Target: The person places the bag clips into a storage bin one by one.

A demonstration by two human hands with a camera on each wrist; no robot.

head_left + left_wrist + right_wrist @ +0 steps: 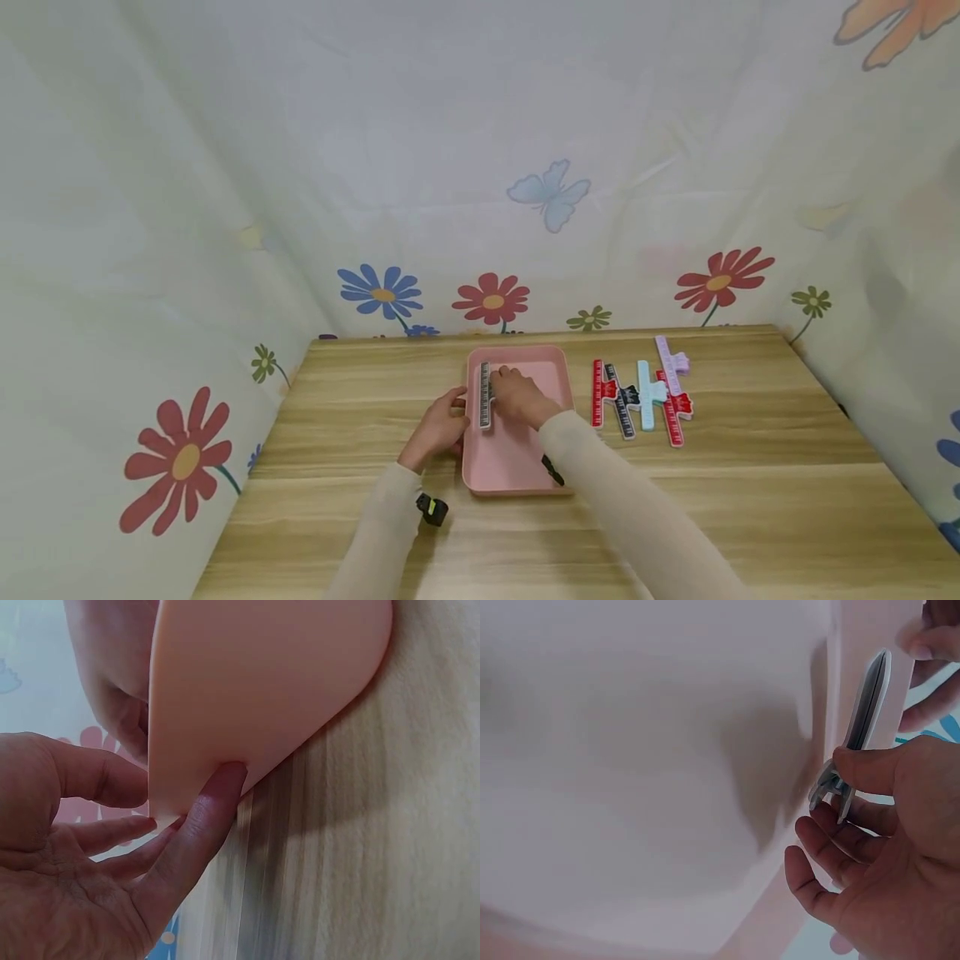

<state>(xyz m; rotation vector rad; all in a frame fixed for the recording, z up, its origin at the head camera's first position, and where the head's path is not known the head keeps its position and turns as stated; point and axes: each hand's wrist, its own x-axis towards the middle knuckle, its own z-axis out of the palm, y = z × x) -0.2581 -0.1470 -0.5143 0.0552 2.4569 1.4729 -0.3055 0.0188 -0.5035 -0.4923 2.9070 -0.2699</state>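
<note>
A pink tray lies in the middle of a wooden table. A grey-white clip printed with piano keys stands along the tray's left rim. My right hand pinches the clip's handle; in the right wrist view the thumb and fingers squeeze the handle of the clip at the tray wall. My left hand rests at the tray's left edge. In the left wrist view one straight finger touches the tray's outer wall.
Right of the tray lie several ruler-shaped clips in a row: a red one, a black one, a cyan one, another red one and a lilac one. Flowered cloth walls stand close round the table.
</note>
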